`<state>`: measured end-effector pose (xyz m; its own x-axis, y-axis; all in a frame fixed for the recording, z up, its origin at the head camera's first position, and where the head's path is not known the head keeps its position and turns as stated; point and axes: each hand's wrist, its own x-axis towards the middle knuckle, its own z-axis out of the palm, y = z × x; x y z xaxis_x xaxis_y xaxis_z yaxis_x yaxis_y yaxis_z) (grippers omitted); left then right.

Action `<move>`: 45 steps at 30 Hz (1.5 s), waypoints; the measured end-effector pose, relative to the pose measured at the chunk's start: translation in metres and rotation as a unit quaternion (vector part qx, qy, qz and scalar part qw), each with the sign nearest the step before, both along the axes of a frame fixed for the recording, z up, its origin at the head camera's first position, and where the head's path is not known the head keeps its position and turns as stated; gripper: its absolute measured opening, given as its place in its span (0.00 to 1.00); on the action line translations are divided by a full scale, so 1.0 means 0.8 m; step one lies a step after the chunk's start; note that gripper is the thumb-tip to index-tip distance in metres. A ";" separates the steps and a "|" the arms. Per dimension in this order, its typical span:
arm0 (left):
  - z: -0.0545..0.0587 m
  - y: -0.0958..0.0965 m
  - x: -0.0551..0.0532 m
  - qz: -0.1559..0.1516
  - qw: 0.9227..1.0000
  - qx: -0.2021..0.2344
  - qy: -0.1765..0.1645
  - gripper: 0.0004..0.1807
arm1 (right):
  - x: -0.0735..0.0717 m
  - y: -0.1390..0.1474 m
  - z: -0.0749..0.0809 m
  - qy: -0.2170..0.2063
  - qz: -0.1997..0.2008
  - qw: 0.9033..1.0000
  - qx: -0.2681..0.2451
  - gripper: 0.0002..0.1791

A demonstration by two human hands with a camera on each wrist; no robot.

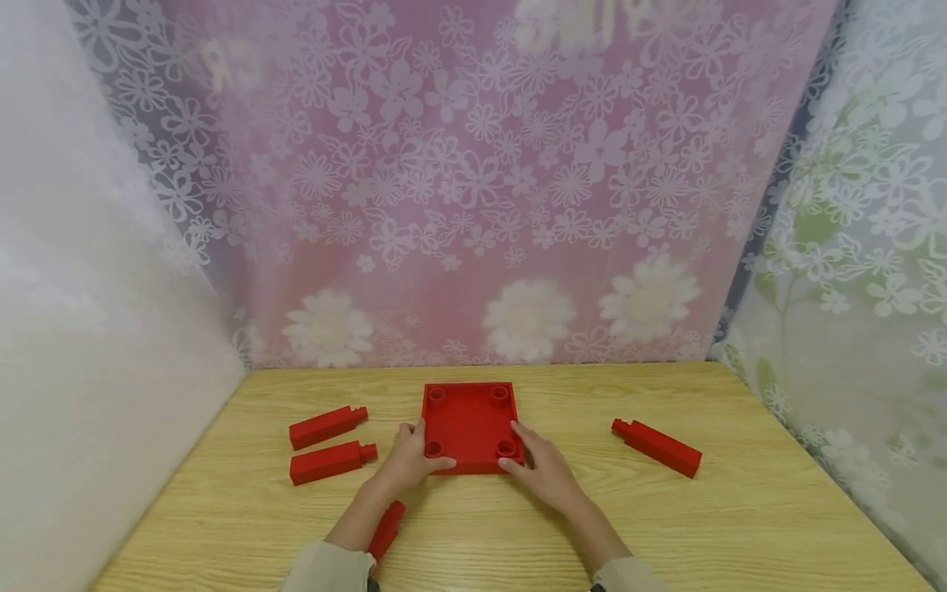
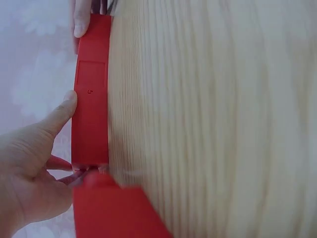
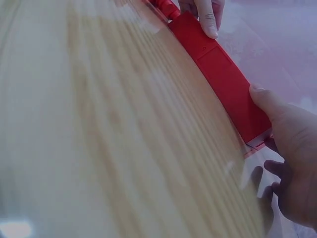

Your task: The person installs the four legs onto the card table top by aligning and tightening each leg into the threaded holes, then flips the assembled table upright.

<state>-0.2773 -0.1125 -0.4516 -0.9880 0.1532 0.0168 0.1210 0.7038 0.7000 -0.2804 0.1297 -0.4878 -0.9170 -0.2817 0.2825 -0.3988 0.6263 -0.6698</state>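
Observation:
A red square tray-like panel [image 1: 468,419] with a raised rim and round sockets in its corners lies on the wooden table. My left hand [image 1: 405,460] holds its near left corner, thumb on the front edge and fingers along the left side. At the near right corner my right hand [image 1: 546,470] grips it the same way, thumb at the front edge. In the left wrist view the panel's front wall [image 2: 90,119] stands between both hands; the right wrist view shows that wall [image 3: 223,74] too, with the right thumb against it.
Two red square bars [image 1: 325,463] with narrow pegs lie left of the panel. Another red bar [image 1: 658,448] lies to the right, its peg toward the panel. One more bar [image 1: 386,530] is partly hidden by the left forearm. A flowered curtain [image 1: 473,205] hangs behind the table [image 1: 740,510].

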 end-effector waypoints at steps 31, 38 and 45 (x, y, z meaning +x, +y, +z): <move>-0.033 0.067 0.025 0.039 0.995 0.088 0.039 0.53 | 0.028 0.067 -0.010 -0.009 -0.021 0.999 -0.036 0.38; -0.046 0.070 0.029 0.036 0.989 0.133 0.045 0.54 | 0.037 0.072 -0.010 -0.034 -0.031 0.997 -0.057 0.38; -0.054 0.072 0.035 0.033 0.986 0.150 0.062 0.54 | 0.042 0.077 -0.011 -0.046 -0.039 0.995 -0.077 0.39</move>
